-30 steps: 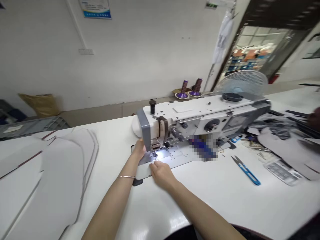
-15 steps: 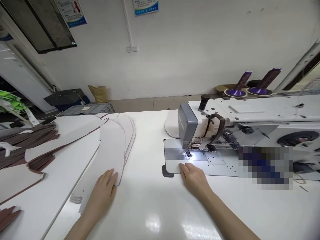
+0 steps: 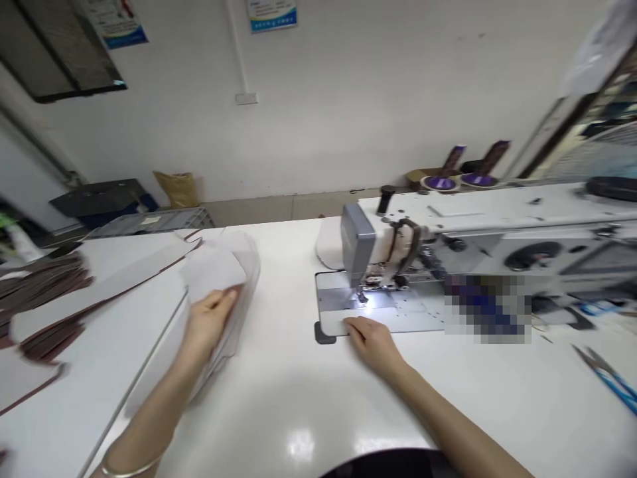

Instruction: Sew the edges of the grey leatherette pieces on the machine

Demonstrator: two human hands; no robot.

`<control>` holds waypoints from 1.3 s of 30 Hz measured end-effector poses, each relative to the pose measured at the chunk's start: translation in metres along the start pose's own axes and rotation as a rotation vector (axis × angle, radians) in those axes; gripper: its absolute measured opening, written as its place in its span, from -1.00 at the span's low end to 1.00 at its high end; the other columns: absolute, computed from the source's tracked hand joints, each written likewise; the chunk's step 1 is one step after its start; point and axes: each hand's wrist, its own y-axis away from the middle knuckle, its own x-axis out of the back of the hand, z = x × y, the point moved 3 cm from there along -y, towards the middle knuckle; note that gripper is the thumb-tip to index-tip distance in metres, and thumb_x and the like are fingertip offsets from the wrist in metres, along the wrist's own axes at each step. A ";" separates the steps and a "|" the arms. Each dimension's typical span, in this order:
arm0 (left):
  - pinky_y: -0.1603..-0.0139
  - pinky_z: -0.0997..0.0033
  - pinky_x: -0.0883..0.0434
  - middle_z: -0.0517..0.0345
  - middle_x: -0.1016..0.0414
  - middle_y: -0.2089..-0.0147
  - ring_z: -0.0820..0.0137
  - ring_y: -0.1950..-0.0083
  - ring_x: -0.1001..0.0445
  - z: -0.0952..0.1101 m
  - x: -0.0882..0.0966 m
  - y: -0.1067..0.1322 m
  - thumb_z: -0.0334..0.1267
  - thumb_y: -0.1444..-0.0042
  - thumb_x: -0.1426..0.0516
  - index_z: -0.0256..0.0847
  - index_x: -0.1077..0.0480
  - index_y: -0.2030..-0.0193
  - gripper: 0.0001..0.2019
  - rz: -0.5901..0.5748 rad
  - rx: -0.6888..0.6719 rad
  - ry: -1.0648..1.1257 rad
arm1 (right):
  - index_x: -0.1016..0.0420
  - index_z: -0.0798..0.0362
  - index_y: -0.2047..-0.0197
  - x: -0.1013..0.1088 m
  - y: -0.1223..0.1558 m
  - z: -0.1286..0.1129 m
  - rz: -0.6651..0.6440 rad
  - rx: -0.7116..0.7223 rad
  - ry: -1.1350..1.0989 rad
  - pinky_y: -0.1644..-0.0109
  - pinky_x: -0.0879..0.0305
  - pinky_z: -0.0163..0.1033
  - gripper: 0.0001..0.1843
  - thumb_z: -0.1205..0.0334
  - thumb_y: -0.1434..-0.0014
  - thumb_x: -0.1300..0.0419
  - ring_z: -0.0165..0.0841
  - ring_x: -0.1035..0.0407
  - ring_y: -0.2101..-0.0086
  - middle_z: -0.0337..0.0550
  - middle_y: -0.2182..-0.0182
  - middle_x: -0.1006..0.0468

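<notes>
My left hand is closed on the edge of a pale cut panel, the top one of a loose stack. Its near end is raised, and a reddish-brown underside shows by my fingers. The panels are blurred by motion. At the front edge of the sewing machine's bed plate, my right hand rests with fingers lying on the metal; nothing shows in it. The lit presser foot of the sewing machine is just beyond my fingertips, with no material visible under it.
More pale panels with brown edges and a dark brown pile lie to the left. Scissors with blue handles lie at the right. Behind the machine are thread cones and another rounded pale panel.
My left hand has moved up the stack and taken hold of the top panel, lifting its near end. My right hand stays at the plate. The view has turned right, bringing the scissors in.
</notes>
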 end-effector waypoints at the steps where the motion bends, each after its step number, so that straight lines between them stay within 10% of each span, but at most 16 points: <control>1: 0.51 0.43 -0.27 0.23 -0.28 0.60 0.38 0.49 -0.30 0.006 -0.029 0.006 0.14 0.13 -0.15 -0.15 -0.22 0.64 -0.59 -0.089 -0.042 0.010 | -0.49 0.10 0.28 0.001 -0.002 -0.007 -0.060 -0.095 -0.130 0.27 -0.29 -0.28 -0.62 0.14 -0.29 0.11 -0.34 -0.42 0.36 -0.10 0.40 -0.53; 5: 0.40 0.35 -0.36 0.13 -0.42 0.54 0.26 0.39 -0.41 0.020 -0.139 0.039 0.21 0.16 -0.12 -0.21 -0.35 0.60 -0.54 -0.503 -0.058 0.014 | -0.43 0.11 0.39 0.005 -0.011 -0.019 -0.311 -0.578 -0.501 0.48 -0.32 -0.33 -0.52 -0.13 -0.22 0.02 -0.38 -0.43 0.53 -0.10 0.41 -0.54; 8: 0.16 0.23 -0.43 -0.02 -0.56 0.31 0.14 0.19 -0.49 0.019 -0.192 0.051 0.25 0.12 -0.08 -0.26 -0.51 0.34 -0.45 -0.811 -0.017 0.045 | -0.47 0.10 0.41 0.024 -0.017 -0.004 -0.279 -0.721 -0.220 0.47 -0.31 -0.32 -0.49 -0.22 -0.10 -0.08 -0.29 -0.47 0.44 -0.07 0.41 -0.57; 11: -0.05 0.19 -0.39 -0.01 -0.51 0.01 0.14 -0.03 -0.44 0.010 -0.219 0.046 0.16 0.04 -0.04 -0.19 -0.52 0.16 -0.48 -0.859 -0.194 0.009 | -0.52 0.07 0.34 0.041 -0.015 0.008 -0.331 -0.661 0.087 0.39 -0.32 -0.33 -0.72 0.06 -0.14 -0.11 -0.27 -0.48 0.30 -0.08 0.30 -0.59; 18: -0.06 0.10 -0.34 -0.03 -0.42 -0.11 0.17 -0.09 -0.35 0.005 -0.255 0.056 -0.38 -0.09 0.09 -0.21 -0.44 0.00 -0.60 -0.507 -1.123 -0.407 | -0.43 0.20 0.15 0.036 -0.025 0.014 -0.304 -0.421 0.456 0.26 -0.36 -0.11 -0.76 0.43 -0.15 -0.02 -0.16 -0.45 0.23 0.12 0.25 -0.54; 22: 0.10 0.20 -0.35 -0.09 -0.46 0.01 0.20 0.06 -0.40 0.020 -0.266 0.055 -0.50 -0.09 0.11 -0.28 -0.44 0.08 -0.63 -0.361 -1.197 -0.585 | -0.36 0.21 0.19 0.022 -0.020 0.018 -0.184 -0.179 0.678 0.37 -0.35 -0.17 -0.80 0.47 -0.19 0.06 -0.21 -0.41 0.29 0.07 0.31 -0.47; 29: 0.22 0.31 -0.32 0.03 -0.47 0.26 0.28 0.26 -0.38 0.030 -0.271 0.057 -0.54 -0.07 0.08 -0.25 -0.41 0.13 -0.67 -0.319 -1.218 -0.584 | -0.26 0.12 0.18 0.019 0.000 0.030 -0.144 -0.175 0.644 0.46 -0.30 -0.21 -0.83 0.47 -0.20 0.08 -0.27 -0.36 0.39 -0.13 0.39 -0.44; 39: 0.09 0.26 -0.30 -0.04 -0.46 0.05 0.24 0.08 -0.37 0.016 -0.269 0.055 -0.50 -0.14 0.09 -0.24 -0.29 -0.12 -0.58 -0.317 -1.392 -0.460 | -0.23 0.10 0.17 0.017 0.000 0.038 -0.109 -0.125 0.641 0.52 -0.23 -0.25 -0.89 0.35 -0.22 0.04 -0.30 -0.34 0.45 -0.15 0.41 -0.44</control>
